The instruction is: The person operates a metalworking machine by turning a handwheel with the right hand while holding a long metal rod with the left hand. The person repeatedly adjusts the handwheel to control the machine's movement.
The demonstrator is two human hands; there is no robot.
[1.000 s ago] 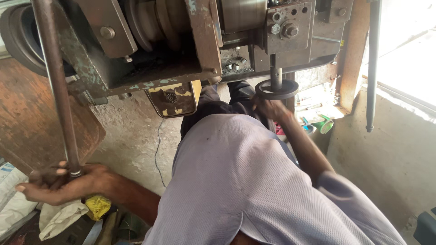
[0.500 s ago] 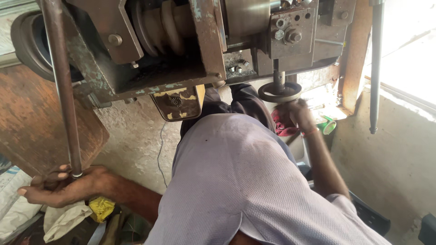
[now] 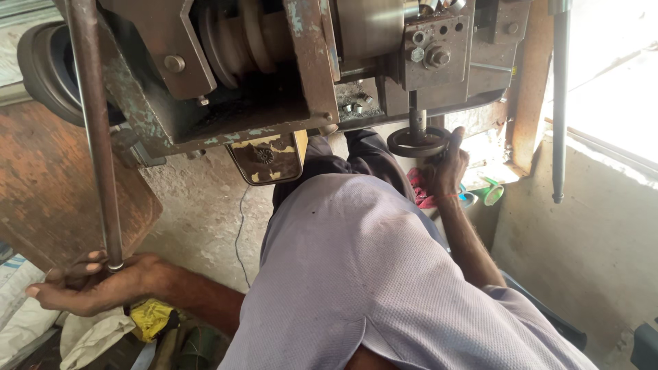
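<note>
Your left hand [image 3: 92,284] is sitting in the lower left of the frame, fingers curled around the bottom end of the rod [image 3: 94,130], which is running almost straight up from your fist to the top edge of the frame. The grip is closing around the rod's lowest part, with the thumb pointing off to the left.

Your right hand [image 3: 447,166] is reaching up at centre right, fingers wrapping the right edge of the handwheel [image 3: 418,142]. The handwheel is lying flat, dark and round, hanging on a short shaft under the machine [image 3: 274,68] that is filling the top of the frame. Your hand is touching its rim from the right and slightly below.

The two hands are staying well apart, with your shirt [image 3: 370,274] filling the lower middle of the frame between them. The rod is standing at the far left, the handwheel right of centre, both close under the machine body.

A rusty plate [image 3: 48,192] is leaning behind the rod at the left. A yellow rag [image 3: 151,318] is lying just right of your left wrist. A second thin bar [image 3: 560,103] is hanging at the upper right, near the bright window
</note>
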